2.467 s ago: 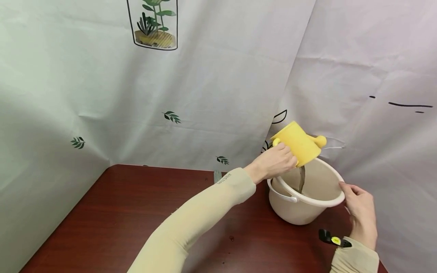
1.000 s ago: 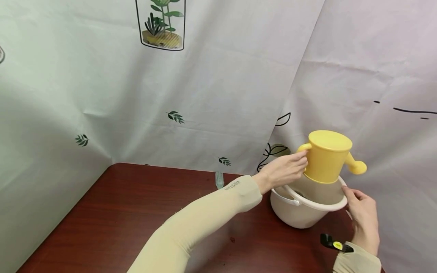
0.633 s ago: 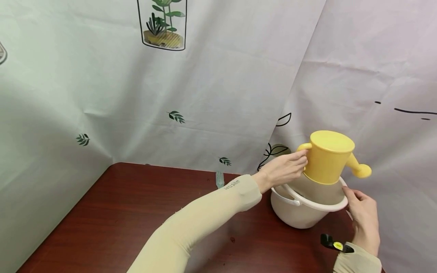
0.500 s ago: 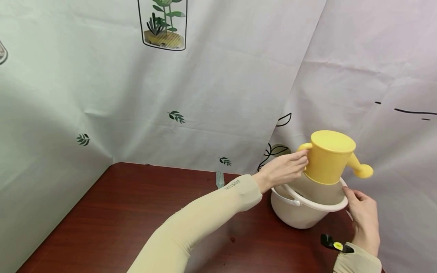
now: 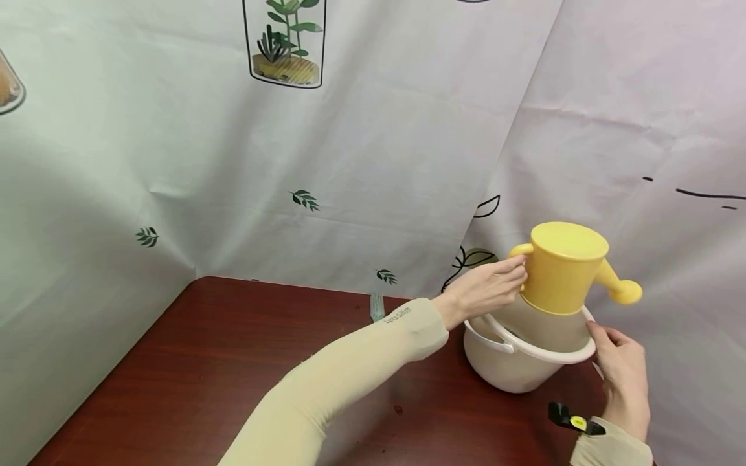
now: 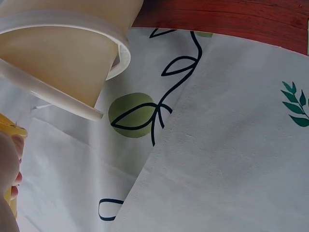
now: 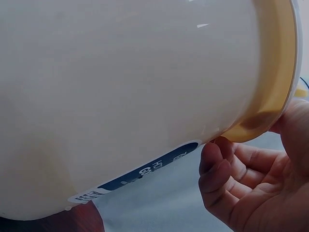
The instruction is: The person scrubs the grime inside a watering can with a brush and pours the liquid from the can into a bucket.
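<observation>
A yellow watering can (image 5: 562, 275) hangs upside down over a cream bucket (image 5: 513, 369), its base facing up and its spout pointing down to the right. My left hand (image 5: 486, 285) grips the can's handle, with the curled fingers partly seen at the left edge of the left wrist view. On the bucket's right side, my right hand (image 5: 620, 362) pinches the rim. The right wrist view shows the thumb at the rim and the other fingers (image 7: 215, 164) curled below it. The can hides much of the bucket's inside.
The bucket stands on a dark red-brown table (image 5: 245, 362), at its right end. A pale fork-shaped item (image 5: 377, 307) lies at the back edge. Small wet spots (image 5: 398, 410) dot the tabletop. A printed white cloth (image 5: 373, 162) hangs close behind and on both sides.
Water was pouring from the tilted can 2.5 seconds ago. My left hand has since turned it fully over and rightward; lately it only tilts slightly more. My right hand keeps the rim.
</observation>
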Demonstrator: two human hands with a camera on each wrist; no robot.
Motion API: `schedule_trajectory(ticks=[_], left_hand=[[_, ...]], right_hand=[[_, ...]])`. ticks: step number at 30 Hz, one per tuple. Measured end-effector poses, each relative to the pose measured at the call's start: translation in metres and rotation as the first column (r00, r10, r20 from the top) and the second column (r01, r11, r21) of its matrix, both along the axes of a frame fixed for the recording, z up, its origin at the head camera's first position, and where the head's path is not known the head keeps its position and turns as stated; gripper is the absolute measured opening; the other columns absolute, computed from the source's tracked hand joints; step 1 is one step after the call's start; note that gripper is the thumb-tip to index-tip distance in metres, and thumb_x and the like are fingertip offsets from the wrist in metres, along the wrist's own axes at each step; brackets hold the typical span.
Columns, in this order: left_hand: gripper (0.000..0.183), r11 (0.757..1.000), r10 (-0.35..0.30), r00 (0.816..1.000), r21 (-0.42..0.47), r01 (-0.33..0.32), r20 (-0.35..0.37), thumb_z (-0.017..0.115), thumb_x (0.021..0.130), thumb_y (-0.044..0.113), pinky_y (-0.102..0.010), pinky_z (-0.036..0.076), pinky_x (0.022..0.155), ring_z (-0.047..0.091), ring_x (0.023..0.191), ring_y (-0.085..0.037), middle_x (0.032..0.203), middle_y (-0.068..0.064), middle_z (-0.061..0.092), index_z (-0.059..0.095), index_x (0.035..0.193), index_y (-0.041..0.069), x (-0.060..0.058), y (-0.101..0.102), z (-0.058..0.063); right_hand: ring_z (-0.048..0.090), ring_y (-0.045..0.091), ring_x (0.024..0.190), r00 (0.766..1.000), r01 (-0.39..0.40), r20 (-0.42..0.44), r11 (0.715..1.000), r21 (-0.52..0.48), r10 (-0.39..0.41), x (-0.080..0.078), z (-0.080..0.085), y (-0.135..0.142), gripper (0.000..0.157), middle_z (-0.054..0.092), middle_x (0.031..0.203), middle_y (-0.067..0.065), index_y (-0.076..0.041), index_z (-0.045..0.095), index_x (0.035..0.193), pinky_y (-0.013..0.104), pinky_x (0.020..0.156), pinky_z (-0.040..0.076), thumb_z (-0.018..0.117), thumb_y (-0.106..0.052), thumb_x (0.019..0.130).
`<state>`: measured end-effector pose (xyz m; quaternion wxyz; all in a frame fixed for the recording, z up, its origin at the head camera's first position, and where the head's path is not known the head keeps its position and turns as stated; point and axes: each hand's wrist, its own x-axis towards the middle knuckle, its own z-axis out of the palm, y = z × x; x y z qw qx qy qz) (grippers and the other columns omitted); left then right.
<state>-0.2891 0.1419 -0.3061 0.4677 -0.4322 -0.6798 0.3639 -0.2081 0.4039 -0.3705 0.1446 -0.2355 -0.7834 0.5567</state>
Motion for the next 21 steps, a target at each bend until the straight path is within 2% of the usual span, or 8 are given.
schedule_trajectory(ticks=[7, 15, 21], left_hand=[[0.054, 1.000, -0.006, 1.000, 0.023, 0.006, 0.003, 0.018, 0.099, -0.009, -0.039, 0.012, 0.115, 0.045, 0.122, -0.022, 0.117, -0.004, 0.057, 0.062, 0.120, 0.014, 0.0009, 0.0014, -0.0013], [0.053, 1.000, 0.015, 1.000, 0.020, -0.015, 0.026, 0.020, 0.099, -0.007, -0.040, 0.010, 0.115, 0.046, 0.121, -0.022, 0.119, -0.004, 0.057, 0.063, 0.120, 0.015, 0.0001, 0.0003, -0.0048], [0.052, 0.999, 0.028, 0.999, 0.019, -0.029, 0.041, 0.021, 0.099, -0.006, -0.041, 0.010, 0.115, 0.046, 0.121, -0.022, 0.121, -0.004, 0.056, 0.063, 0.121, 0.016, -0.0012, 0.0004, -0.0066]], right_hand=[[0.057, 0.005, 0.064, 1.000, 0.007, -0.003, 1.000, 0.003, -0.007, 0.0001, -0.0009, 0.0004, 0.023, 0.059, 0.070, -0.010, -0.032, 0.063, 0.074, 0.019, 0.060, 0.046, 0.060, -0.042, 0.094], [0.058, 0.007, 0.062, 0.999, -0.002, -0.046, 0.997, 0.071, 0.005, 0.0001, -0.0043, -0.0003, 0.024, 0.061, 0.066, -0.009, -0.030, 0.066, 0.076, 0.020, 0.060, 0.046, 0.058, -0.041, 0.096], [0.058, 0.007, 0.063, 0.999, -0.003, -0.047, 0.995, 0.095, 0.008, 0.0011, -0.0052, 0.0005, 0.025, 0.061, 0.067, -0.009, -0.029, 0.067, 0.079, 0.020, 0.060, 0.046, 0.057, -0.042, 0.096]])
